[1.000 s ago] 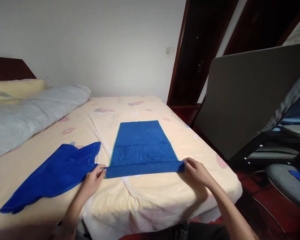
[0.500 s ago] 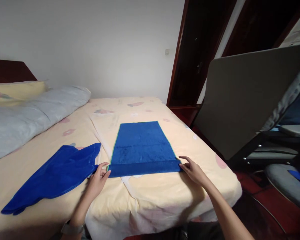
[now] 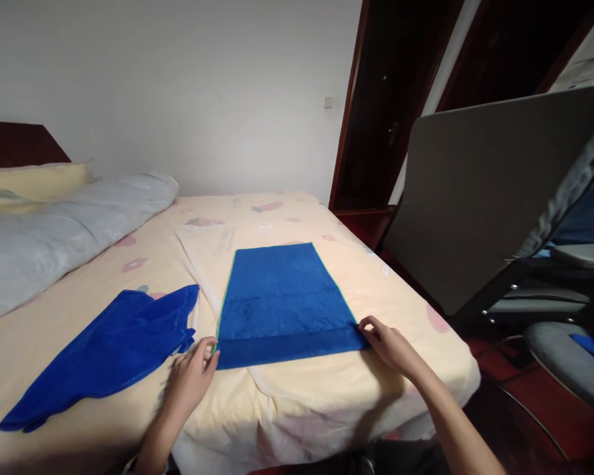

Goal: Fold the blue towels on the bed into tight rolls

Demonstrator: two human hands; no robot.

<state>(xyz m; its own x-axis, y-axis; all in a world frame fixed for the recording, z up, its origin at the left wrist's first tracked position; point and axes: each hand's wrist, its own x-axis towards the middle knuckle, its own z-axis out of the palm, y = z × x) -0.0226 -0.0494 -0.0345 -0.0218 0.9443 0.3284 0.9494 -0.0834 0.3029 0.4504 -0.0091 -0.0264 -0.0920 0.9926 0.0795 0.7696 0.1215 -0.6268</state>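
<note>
A blue towel (image 3: 282, 297) lies flat on the bed, its near edge folded over into a narrow band. My left hand (image 3: 192, 376) pinches the near left corner of that band. My right hand (image 3: 391, 344) has its fingers curled on the near right corner. A second blue cloth (image 3: 103, 346) lies crumpled to the left of the towel, just beyond my left hand.
The bed's cream sheet (image 3: 327, 396) with pink prints drops off at the near and right edges. A grey rolled duvet (image 3: 54, 231) and a yellow pillow (image 3: 24, 185) lie at the far left. A grey board (image 3: 490, 191) leans at the right beside chairs (image 3: 569, 356).
Both hands let go briefly half a second ago, then closed again on the towel's near corners. The folded band now lies wider and flatter, slightly nearer to me.
</note>
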